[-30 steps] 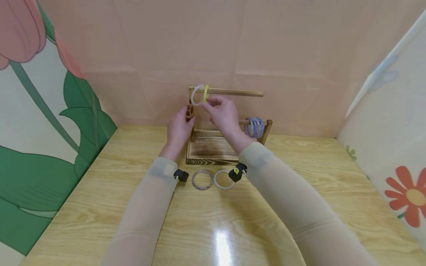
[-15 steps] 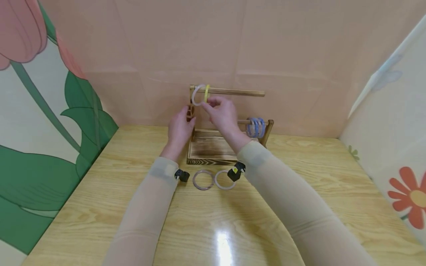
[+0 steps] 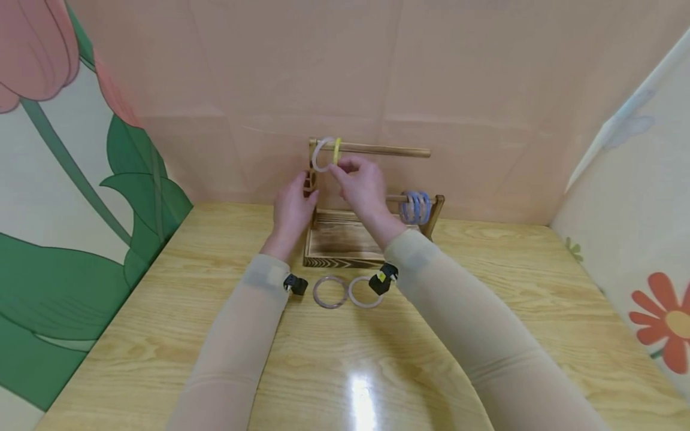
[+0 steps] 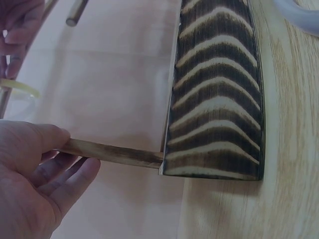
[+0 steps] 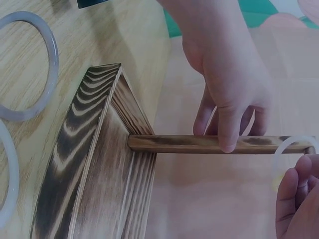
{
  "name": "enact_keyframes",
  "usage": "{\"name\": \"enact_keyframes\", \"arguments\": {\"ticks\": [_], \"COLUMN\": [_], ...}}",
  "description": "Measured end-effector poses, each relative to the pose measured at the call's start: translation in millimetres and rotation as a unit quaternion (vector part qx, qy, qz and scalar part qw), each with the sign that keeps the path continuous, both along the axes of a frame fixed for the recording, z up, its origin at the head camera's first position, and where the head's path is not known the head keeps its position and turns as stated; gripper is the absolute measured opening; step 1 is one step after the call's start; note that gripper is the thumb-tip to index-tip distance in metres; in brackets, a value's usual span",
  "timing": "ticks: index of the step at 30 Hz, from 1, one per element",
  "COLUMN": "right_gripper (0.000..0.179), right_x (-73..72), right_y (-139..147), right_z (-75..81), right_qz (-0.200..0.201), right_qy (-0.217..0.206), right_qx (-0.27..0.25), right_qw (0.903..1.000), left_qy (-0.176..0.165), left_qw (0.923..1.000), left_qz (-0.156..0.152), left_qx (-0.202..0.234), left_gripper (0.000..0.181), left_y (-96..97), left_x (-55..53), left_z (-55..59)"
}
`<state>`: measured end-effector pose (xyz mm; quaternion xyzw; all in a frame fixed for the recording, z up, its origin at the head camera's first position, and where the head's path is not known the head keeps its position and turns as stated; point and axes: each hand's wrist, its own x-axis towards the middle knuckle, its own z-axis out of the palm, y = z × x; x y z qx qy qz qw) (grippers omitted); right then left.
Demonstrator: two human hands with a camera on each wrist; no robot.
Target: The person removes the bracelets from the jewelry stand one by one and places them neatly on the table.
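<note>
A wooden bangle stand (image 3: 339,262) with a tray base stands at the back. My left hand (image 3: 291,206) grips its left upright post (image 4: 117,153), thumb on one side and fingers on the other. Above, my right hand (image 3: 363,185) pinches the lower part of a yellow bangle (image 3: 337,151) between thumb and fingertips. That bangle hangs around the upper rod (image 3: 388,149), near its left end. Just left of it a whitish bangle (image 3: 315,157) is also on the rod, its lower edge right at my thumb tip.
Several blue and pale bangles (image 3: 414,208) hang on the lower rod at right. On the table in front of the stand lie a purplish bangle (image 3: 330,307) and a white bangle (image 3: 365,307). A pink backdrop (image 3: 485,149) rises behind the stand.
The view has shifted very slightly. Both hands and the bangles keep the same places on the stand.
</note>
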<state>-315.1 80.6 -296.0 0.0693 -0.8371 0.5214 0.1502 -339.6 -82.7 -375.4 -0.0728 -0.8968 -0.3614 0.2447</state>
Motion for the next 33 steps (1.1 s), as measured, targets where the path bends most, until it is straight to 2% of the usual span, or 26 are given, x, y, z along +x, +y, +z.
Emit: {"name": "enact_keyframes", "arguments": {"ticks": [15, 23, 33], "right_gripper": [0.02, 0.02, 0.02], "right_x": [-1.1, -0.7, 0.2], "right_y": [12.3, 24.5, 37.5], "right_z": [0.7, 2.1, 4.3], "right_qz": [-0.019, -0.03, -0.022], "right_qy": [0.021, 0.017, 0.025], "right_qx": [0.006, 0.003, -0.01], "right_qw": [0.9996, 0.9994, 0.9994], "left_qy": [-0.008, -0.016, -0.015], "left_qw": [1.0, 0.9999, 0.9999], "left_qz": [0.002, 0.001, 0.002], "left_qx": [-0.003, -0.002, 0.006], "left_gripper": [0.046, 0.049, 0.05], "left_y": [1.3, 2.0, 2.8], "left_x": [-2.1, -2.8, -3.1], "left_z": [0.0, 0.1, 1.5]}}
